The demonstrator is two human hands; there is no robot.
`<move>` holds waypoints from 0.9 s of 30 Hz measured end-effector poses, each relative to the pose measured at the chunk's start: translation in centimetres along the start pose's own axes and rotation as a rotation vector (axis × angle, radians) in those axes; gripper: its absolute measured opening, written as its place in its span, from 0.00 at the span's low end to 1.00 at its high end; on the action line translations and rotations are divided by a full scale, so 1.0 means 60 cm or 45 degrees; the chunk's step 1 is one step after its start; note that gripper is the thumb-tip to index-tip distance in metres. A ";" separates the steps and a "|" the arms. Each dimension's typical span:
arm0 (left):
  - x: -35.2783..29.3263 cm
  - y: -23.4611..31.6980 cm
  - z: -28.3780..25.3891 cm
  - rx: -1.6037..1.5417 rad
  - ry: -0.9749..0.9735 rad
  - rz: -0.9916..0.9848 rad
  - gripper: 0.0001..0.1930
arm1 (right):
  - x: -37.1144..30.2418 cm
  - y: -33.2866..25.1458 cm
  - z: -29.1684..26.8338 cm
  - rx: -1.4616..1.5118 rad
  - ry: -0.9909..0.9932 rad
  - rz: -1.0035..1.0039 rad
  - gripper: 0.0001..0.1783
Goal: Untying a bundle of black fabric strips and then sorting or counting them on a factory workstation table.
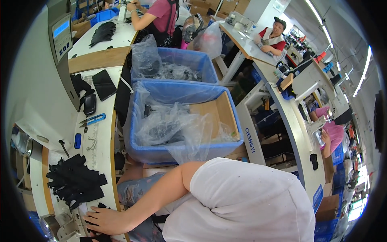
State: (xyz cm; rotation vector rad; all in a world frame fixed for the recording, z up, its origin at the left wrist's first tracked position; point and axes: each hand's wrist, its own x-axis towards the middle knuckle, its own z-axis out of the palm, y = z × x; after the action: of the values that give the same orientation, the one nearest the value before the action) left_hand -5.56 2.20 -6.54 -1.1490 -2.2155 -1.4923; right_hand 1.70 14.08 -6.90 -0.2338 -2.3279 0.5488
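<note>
A hand [105, 220] is lying flat on the desk [102, 133] at the lower left, fingers spread wide, pressing down on small black fabric pieces [93, 237] at the desk's near edge rather than gripping them. By the way the arm is running from the white-sleeved shoulder it is looking like the right hand, though that is a judgement; the other hand is not showing. Just beyond it, a loose pile of black fabric strips [74, 181] is resting on the desk. These strips are looking light, limp and soft, likely to flop and slide apart, so pinching 1 at an end or edge seems best.

Beside the desk, 2 blue plastic bins [231, 139] are standing in a row, each lined with a crumpled clear plastic bag [177, 129]. A blue-handled thread snip [92, 119] and a dark phone [104, 84] are lying further up the desk.
</note>
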 end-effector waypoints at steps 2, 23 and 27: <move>-0.001 -0.011 -0.004 0.043 0.055 -0.052 0.17 | 0.002 -0.004 0.020 -0.051 0.000 0.056 0.26; -0.087 0.172 -0.032 -0.047 -0.506 -0.511 0.24 | -0.006 -0.088 -0.165 0.582 -0.027 -0.280 0.29; -0.097 0.166 -0.033 -0.326 -0.589 -0.732 0.26 | -0.020 -0.103 -0.197 0.594 -0.044 -0.199 0.24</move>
State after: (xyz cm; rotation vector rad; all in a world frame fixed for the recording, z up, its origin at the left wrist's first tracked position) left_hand 4.94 -0.56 -2.22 -1.0596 -2.9198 -1.9288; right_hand 10.67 11.93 2.78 0.1770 -2.1534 0.9969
